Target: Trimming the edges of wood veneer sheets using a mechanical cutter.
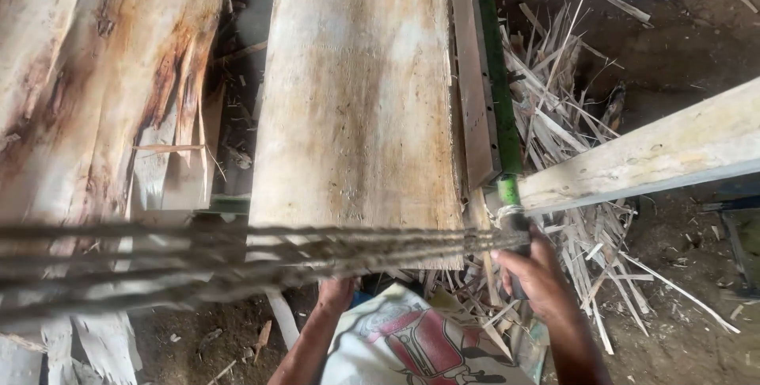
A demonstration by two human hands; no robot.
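Right hand [532,274], lower right, fingers wrapped around green metal lever [507,195], steadying it; left hand [336,294] beneath pale wood veneer sheet [356,108], fingers hidden.

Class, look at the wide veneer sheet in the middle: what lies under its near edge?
Under the veneer sheet the left hand reaches up; its fingers are covered. Wood scraps and dirt floor show below. Blurred ropes hide the edge itself.

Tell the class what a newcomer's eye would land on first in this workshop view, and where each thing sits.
The wide pale veneer sheet fills the centre, running up from the person. A bundle of taut ropes crosses the lower frame to the green lever, gripped by the right hand; the left hand reaches under the sheet's near edge. Wood scraps litter the ground at right.
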